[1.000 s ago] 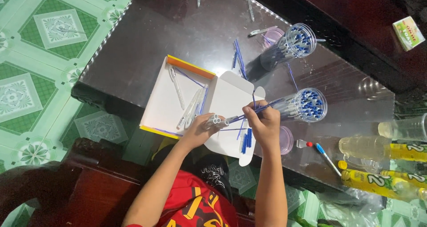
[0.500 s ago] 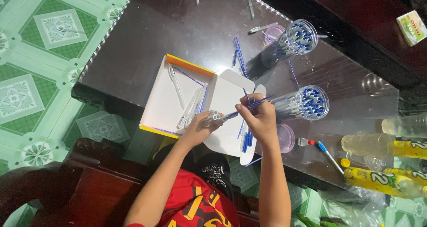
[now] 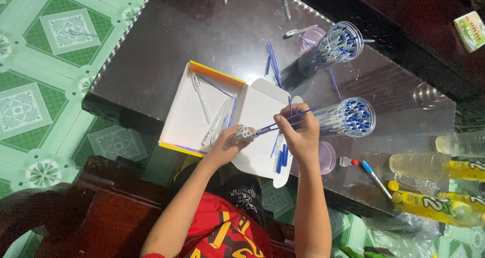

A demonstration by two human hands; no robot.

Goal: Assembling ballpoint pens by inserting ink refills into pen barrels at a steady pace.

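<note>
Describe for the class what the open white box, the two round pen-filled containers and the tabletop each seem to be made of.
Open white box: looks like matte cardboard, with thin folded flaps and an orange edge.
Round containers: probably clear plastic, since the blue-tipped pen parts show through their walls.
Tabletop: dark and glossy with reflections, perhaps glass or polished stone; which one is unclear.

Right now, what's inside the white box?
In the box: a few clear pen barrels and thin blue refills on its white floor. Left hand covers the near corner.
</note>
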